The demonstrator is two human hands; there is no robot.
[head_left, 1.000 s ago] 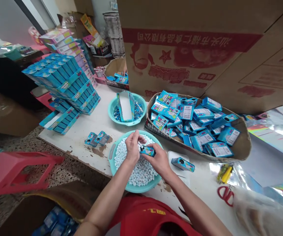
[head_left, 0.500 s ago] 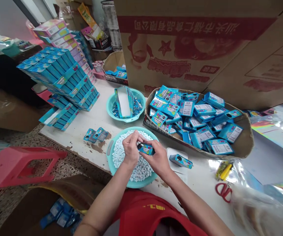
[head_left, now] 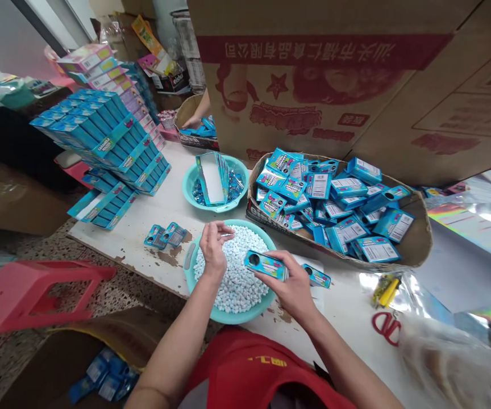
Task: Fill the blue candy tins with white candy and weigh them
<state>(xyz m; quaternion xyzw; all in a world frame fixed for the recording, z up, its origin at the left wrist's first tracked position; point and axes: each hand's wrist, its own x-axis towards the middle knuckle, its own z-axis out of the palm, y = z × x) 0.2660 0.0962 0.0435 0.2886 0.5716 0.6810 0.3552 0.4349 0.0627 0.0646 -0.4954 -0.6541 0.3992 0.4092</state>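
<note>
My right hand grips a small blue candy box over the right side of the turquoise bowl. A dark round hole shows in the face of the box turned up toward me. White candies fill the bowl. Above its left part hovers my left hand, apart from the box, its fingers loosely stretched and nothing visible in them. Just beyond my right hand a second blue candy box rests on a white sheet, partly hidden. Two small blue packs lie left of the bowl.
A cut-down carton heaped with blue boxes stands at right. Behind the bowl is another turquoise basin with wrapped sweets and folded card. Stacked blue boxes rise at left. Red scissors lie at right. Another person's hand reaches into a far carton.
My hands have drawn apart: the left moved left off the candy box, the right carried it right and turned its holed face up. Another person's hand has appeared at the far carton.
</note>
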